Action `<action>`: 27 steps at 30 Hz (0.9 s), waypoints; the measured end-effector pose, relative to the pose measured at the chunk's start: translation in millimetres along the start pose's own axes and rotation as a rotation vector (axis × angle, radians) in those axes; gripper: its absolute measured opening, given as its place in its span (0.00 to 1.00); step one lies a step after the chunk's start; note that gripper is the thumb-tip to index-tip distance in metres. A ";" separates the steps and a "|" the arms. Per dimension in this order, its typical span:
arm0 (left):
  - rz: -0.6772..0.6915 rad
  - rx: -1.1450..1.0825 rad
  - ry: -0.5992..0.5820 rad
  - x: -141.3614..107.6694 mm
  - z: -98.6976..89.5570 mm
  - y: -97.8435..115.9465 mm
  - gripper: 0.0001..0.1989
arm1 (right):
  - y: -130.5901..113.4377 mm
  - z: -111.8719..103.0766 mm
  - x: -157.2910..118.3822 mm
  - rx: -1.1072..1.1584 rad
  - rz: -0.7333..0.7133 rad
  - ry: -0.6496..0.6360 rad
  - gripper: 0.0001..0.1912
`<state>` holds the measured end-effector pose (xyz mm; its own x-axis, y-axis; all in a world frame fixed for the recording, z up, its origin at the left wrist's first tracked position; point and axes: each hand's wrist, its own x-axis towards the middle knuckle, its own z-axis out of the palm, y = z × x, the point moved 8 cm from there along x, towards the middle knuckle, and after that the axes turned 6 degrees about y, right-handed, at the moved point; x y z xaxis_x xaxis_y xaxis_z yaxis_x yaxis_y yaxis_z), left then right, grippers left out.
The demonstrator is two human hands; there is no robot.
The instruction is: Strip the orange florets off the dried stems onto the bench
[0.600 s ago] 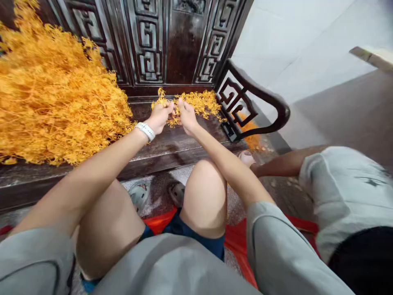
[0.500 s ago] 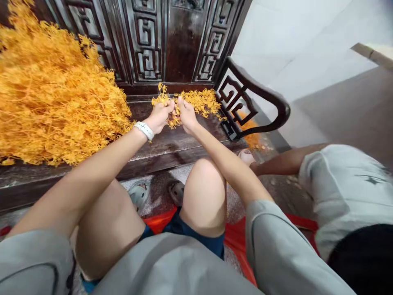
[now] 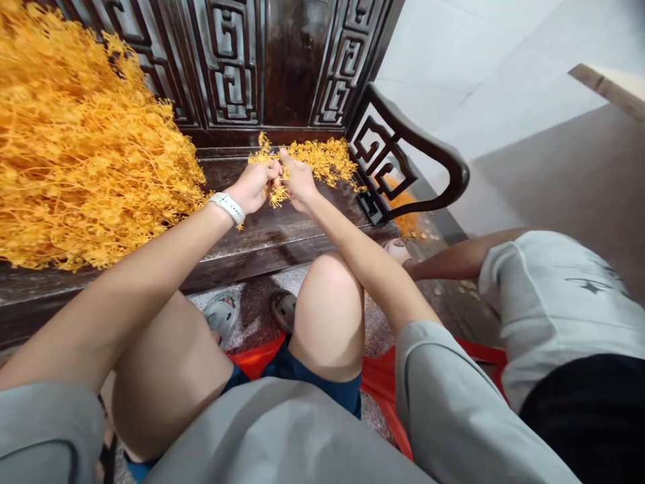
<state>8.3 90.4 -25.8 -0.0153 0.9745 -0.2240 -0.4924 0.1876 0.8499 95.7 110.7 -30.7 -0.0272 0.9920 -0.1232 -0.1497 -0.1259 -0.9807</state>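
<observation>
Our left hand [image 3: 249,187], with a watch [image 3: 228,207] at its wrist, and our right hand [image 3: 299,183] meet over the table [image 3: 282,225], close to its back panel. The fingers of both look pinched together on a yellow flower sprig [image 3: 277,196], part of which sticks up past the left hand while part hangs below the fingertips. We cannot tell exactly how each fingertip grips the stem, since the hands cover it.

On our left, a big heap of yellow flowers [image 3: 101,161] spreads over the table; just beyond the right hand, a small pile of flowers [image 3: 327,160] lies near the armrest [image 3: 457,171].

The stems look thin and branching, so we think a hard pinch or a sudden tug could snap one or strip off its blossoms. If the fingers slackened, the hanging part might drop to the table. The right hand is so near the small pile that a careless sweep could drag or scatter it, and our left forearm, close to the heap's edge, might catch loose strands. Orange bits [image 3: 407,208] lie on the floor past the armrest, where anything pushed over the side could land too.
</observation>
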 end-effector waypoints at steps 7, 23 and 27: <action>-0.002 -0.032 -0.164 -8.9 12.1 7.5 0.18 | -6.4 -0.5 -3.2 0.090 0.033 -0.055 0.33; 0.165 0.044 -0.159 -4.1 7.1 42.2 0.14 | -28.6 -5.4 -8.2 0.111 -0.041 -0.114 0.31; 0.315 0.306 0.094 17.4 -35.7 54.7 0.16 | 16.6 -14.9 -12.3 -0.378 0.118 -0.280 0.30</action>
<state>-50.0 113.2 -0.2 -0.2095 0.9771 0.0377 -0.1709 -0.0745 0.9825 108.3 96.5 -47.7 -0.2955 0.9240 -0.2425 0.2384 -0.1745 -0.9554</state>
